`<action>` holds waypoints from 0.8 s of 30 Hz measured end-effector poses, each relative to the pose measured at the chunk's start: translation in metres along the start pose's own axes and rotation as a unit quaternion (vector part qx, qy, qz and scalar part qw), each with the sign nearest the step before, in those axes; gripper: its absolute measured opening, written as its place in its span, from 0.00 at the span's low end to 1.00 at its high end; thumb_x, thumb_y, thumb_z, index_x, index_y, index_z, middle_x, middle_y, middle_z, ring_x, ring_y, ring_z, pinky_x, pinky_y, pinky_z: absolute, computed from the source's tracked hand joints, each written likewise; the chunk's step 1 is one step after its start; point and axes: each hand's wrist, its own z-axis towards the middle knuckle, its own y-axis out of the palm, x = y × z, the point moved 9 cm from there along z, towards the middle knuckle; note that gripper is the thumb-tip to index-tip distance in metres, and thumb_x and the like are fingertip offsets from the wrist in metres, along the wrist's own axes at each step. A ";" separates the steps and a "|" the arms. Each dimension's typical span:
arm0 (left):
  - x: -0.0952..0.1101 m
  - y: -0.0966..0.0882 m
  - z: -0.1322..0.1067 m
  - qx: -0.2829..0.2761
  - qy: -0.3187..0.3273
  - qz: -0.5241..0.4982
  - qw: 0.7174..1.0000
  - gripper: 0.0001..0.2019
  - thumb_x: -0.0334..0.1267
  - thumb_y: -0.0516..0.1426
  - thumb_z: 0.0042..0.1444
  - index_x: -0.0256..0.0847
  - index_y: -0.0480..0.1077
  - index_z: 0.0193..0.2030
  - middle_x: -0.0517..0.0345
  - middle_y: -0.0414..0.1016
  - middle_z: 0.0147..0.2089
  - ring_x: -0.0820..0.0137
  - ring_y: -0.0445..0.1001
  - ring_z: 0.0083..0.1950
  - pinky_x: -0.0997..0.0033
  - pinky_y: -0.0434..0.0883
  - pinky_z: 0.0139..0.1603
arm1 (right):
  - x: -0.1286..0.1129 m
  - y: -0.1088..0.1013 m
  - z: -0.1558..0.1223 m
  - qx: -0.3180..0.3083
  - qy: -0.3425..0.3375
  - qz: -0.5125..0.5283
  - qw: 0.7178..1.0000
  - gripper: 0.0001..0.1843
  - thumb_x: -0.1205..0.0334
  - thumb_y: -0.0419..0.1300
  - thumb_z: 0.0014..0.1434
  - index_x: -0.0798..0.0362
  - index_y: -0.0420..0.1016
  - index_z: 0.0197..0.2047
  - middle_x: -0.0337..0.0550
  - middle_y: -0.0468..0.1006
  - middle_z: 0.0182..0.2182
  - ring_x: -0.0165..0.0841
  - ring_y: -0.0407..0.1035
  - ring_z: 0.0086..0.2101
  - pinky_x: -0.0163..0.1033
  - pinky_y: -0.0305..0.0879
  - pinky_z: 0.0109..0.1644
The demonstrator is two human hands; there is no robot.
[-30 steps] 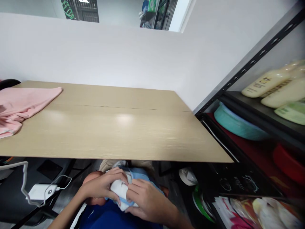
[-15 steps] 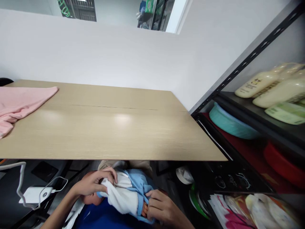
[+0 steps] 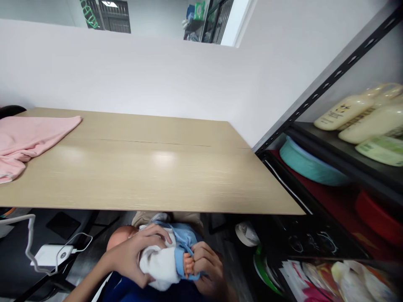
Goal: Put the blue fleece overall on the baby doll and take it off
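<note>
While cradling the doll (image 3: pixel 120 237) on the lap (image 3: pixel 119 290) by the table (image 3: pixel 157 180), curls the left hand (image 3: pixel 138 251) loosely round the sleeve (image 3: pixel 162 265), likely to steady it; with bent right hand (image 3: pixel 210 265), pinches the cuff (image 3: pixel 179 261) beside the doll's hand (image 3: pixel 189 265), seemingly to hold it taut.

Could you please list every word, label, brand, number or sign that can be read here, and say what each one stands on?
No text can be read with certainty.
Cream bottles: dark print on the front, too blurred to read.
Pale green item on the same shelf: faint marks, too blurred to read.
Black panel below the shelves: pale markings, no legible words.
</note>
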 end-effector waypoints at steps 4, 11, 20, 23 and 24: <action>0.012 -0.007 -0.001 0.022 0.021 -0.089 0.996 0.30 0.39 0.73 0.45 0.49 0.83 0.59 0.48 0.83 0.63 0.48 0.85 0.59 0.44 0.80 0.66 | 0.026 -0.001 -0.023 -0.140 0.099 -0.039 0.984 0.13 0.64 0.71 0.65 0.37 0.78 0.49 0.47 0.88 0.53 0.53 0.86 0.56 0.62 0.87 0.63; 0.032 -0.015 0.009 -0.088 -0.075 -0.091 0.989 0.31 0.60 0.72 0.67 0.56 0.82 0.73 0.50 0.84 0.72 0.45 0.79 0.74 0.42 0.70 0.82 | 0.110 0.020 -0.034 -0.322 0.360 0.126 0.867 0.38 0.35 0.57 0.81 0.45 0.73 0.83 0.58 0.74 0.81 0.54 0.64 0.83 0.67 0.55 0.90; -0.069 -0.061 -0.042 0.021 -0.366 0.138 0.920 0.33 0.67 0.48 0.83 0.43 0.82 0.66 0.40 0.88 0.68 0.47 0.86 0.68 0.48 0.76 0.73 | 0.165 0.117 0.009 -0.427 0.404 0.198 0.784 0.22 0.44 0.59 0.80 0.52 0.87 0.56 0.49 0.89 0.53 0.47 0.81 0.56 0.52 0.76 0.67; -0.089 -0.061 -0.040 -0.009 -0.415 0.166 0.894 0.37 0.70 0.47 0.81 0.43 0.85 0.66 0.39 0.91 0.64 0.41 0.87 0.66 0.46 0.76 0.70 | 0.182 0.167 0.004 -0.473 0.430 0.162 0.752 0.08 0.57 0.68 0.73 0.52 0.82 0.44 0.37 0.81 0.33 0.36 0.74 0.38 0.41 0.74 0.47; -0.093 -0.059 -0.035 -0.019 -0.421 0.172 0.890 0.38 0.72 0.49 0.80 0.44 0.85 0.66 0.39 0.91 0.64 0.40 0.87 0.65 0.46 0.77 0.69 | 0.187 0.182 0.004 -0.482 0.433 0.148 0.747 0.05 0.63 0.69 0.69 0.52 0.81 0.40 0.34 0.78 0.30 0.34 0.72 0.35 0.39 0.71 0.44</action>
